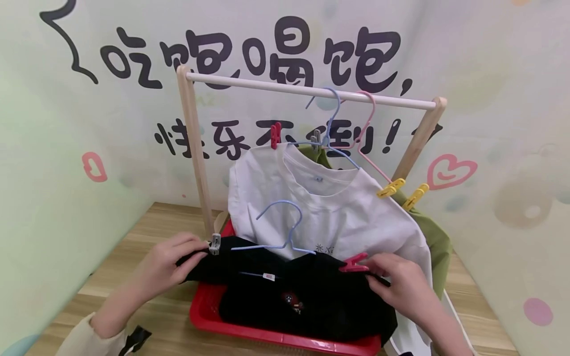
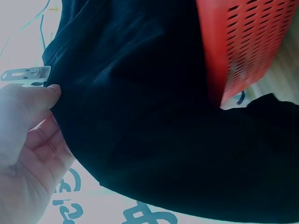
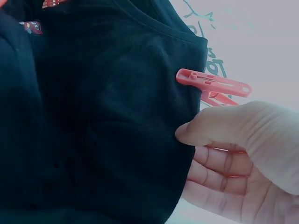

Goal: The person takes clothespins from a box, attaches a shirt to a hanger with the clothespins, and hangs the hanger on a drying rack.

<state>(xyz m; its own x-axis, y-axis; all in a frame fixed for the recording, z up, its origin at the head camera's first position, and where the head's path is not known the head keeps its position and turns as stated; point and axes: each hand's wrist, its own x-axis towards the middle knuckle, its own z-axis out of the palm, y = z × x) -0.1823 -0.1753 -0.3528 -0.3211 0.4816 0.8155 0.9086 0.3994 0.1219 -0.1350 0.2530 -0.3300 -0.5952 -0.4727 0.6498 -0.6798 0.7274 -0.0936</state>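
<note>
Both hands hold up a black T-shirt (image 1: 311,296) by its shoulders, above and partly in a red basket (image 1: 209,309). Its blue hanger (image 1: 291,237) sticks out of the neck, hook upward and free of the rail. My left hand (image 1: 171,264) pinches one shoulder beside a grey clothespin (image 1: 215,244). On the other shoulder is a red clothespin (image 1: 355,263), and my right hand (image 1: 403,277) pinches the cloth just below it. In the right wrist view, the thumb presses the black fabric (image 3: 117,121) from the front, with the fingers behind.
A wooden rack (image 1: 191,143) with a white rail (image 1: 267,87) stands behind the basket. From it hang a white T-shirt (image 1: 320,212) on a blue hanger and a green garment (image 1: 438,242) on a pink hanger (image 1: 368,123). Yellow clothespins (image 1: 392,188) clip them at the right.
</note>
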